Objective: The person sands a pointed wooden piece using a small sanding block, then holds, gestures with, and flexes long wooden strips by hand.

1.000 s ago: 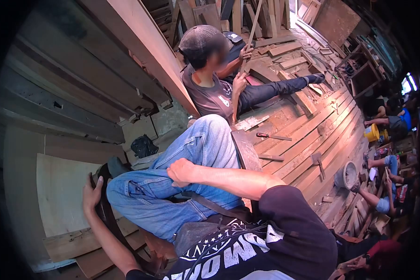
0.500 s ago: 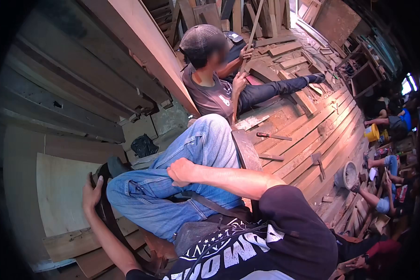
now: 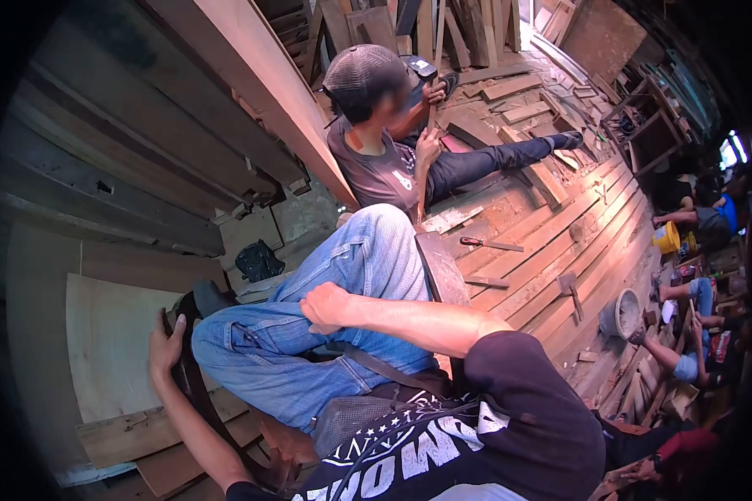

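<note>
My left hand (image 3: 167, 344) rests against a dark curved piece (image 3: 194, 377) beside my bent knee, its thumb and fingers apart. It holds nothing that I can see. My right hand (image 3: 326, 307) is closed in a fist on the leg of my blue jeans (image 3: 263, 359), with no object showing in it. A black mesh bag (image 3: 351, 426) lies at my lap, with a dark strap (image 3: 380, 367) across the jeans.
A seated co-worker (image 3: 376, 150) in a cap holds a long wooden strip (image 3: 427, 167). Planks (image 3: 576, 250) bear a red-handled tool (image 3: 491, 244) and a hammer (image 3: 570, 294). A bucket (image 3: 621, 314) and other people are at right; boards (image 3: 134, 342) stand at left.
The co-worker's upper hand has moved slightly up and left, and the long strip is now more upright. My two hands have stayed in place.
</note>
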The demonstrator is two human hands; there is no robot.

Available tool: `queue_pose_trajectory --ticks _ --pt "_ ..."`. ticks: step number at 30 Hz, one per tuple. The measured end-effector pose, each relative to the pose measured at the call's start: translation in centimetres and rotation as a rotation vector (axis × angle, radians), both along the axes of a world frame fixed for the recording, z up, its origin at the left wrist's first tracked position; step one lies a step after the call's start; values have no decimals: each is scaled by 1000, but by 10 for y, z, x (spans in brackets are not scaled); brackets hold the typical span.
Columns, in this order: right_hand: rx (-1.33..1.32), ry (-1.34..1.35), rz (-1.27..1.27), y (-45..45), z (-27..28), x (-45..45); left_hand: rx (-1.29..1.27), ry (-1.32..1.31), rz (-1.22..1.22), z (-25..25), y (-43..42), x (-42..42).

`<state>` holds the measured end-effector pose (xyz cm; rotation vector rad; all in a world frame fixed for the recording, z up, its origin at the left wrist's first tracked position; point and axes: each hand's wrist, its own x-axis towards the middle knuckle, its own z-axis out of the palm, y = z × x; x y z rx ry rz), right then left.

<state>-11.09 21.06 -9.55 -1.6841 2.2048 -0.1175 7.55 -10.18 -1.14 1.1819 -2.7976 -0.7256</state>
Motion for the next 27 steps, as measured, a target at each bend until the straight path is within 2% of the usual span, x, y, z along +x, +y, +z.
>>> queue_pose_trajectory --ticks 27 --pt "-54 -9 46 1 -9 -3 4 0 -21 -4 -7 2"
